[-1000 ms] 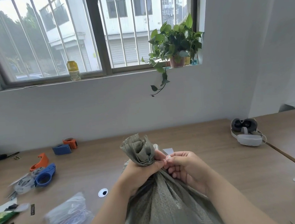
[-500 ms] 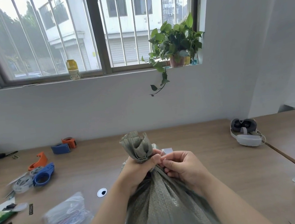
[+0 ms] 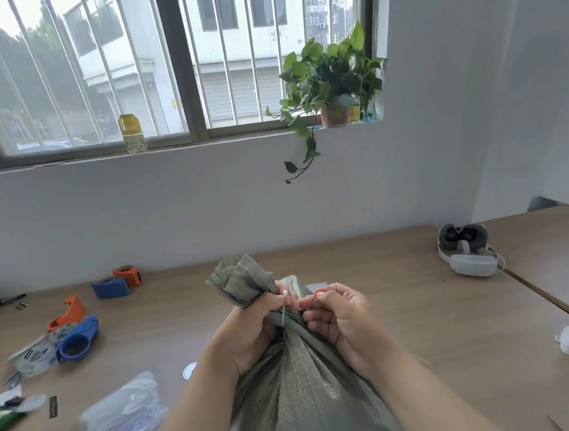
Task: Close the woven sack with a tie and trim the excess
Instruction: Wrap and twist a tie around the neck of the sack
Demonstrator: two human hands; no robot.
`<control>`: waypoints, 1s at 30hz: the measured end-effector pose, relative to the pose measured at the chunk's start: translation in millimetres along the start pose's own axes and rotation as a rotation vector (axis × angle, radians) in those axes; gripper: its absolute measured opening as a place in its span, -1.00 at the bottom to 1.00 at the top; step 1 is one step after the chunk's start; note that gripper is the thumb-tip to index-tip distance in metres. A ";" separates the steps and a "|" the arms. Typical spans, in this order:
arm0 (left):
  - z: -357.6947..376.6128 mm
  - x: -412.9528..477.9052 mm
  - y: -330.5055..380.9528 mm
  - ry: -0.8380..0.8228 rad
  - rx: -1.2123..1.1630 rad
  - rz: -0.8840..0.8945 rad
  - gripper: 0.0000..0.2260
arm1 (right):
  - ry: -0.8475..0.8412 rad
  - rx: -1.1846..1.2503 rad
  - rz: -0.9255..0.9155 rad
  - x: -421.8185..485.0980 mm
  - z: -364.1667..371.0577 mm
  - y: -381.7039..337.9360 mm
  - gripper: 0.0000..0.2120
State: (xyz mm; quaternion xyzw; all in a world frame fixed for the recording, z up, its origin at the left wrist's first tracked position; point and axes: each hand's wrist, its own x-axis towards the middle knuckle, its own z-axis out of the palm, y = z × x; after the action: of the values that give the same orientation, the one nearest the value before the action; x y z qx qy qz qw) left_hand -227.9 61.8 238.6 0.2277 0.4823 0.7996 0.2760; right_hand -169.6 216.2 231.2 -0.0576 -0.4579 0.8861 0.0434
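The left hand (image 3: 252, 331) clenches the gathered neck of the woven sack (image 3: 298, 392) standing on the table (image 3: 440, 322), while the right hand (image 3: 340, 317) pinches the pale tie (image 3: 283, 315) there, so the tying step seems in hand and next it needs pulling tight.

No lettering is legible anywhere: the label on the yellow-capped bottle (image 3: 132, 134) on the windowsill, the small black tag (image 3: 53, 406) and the packets (image 3: 4, 410) on the table (image 3: 457, 320) are too blurred to read.
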 end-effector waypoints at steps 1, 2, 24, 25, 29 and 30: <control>0.2 0.2 -0.3 0.010 -0.003 0.005 -0.91 | -0.021 0.008 -0.006 -0.9 -2.6 0.1 -0.93; -0.5 0.6 -1.1 0.023 -0.006 0.012 -0.90 | -0.046 -0.001 -0.018 -2.1 -5.1 0.0 -0.90; -12.1 -2.4 2.2 -0.159 0.013 -0.014 -0.74 | -0.167 -0.090 -0.036 -6.5 -8.2 3.6 -0.83; -12.3 -2.1 3.1 -0.171 0.002 -0.015 -0.75 | -0.181 -0.097 -0.034 -6.0 -9.2 3.5 -0.82; -15.1 -1.0 2.0 -0.194 -0.039 -0.011 -0.75 | -0.247 -0.128 -0.011 -4.9 -14.3 -1.2 -0.81; -15.8 -0.8 1.6 -0.199 -0.054 -0.012 -0.76 | -0.270 -0.138 -0.008 -5.1 -14.9 -2.7 -0.81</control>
State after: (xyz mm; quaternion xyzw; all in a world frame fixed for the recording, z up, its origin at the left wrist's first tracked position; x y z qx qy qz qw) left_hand -237.6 50.4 233.1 0.2958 0.4323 0.7839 0.3334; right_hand -162.3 229.1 225.1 0.0609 -0.5197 0.8520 -0.0188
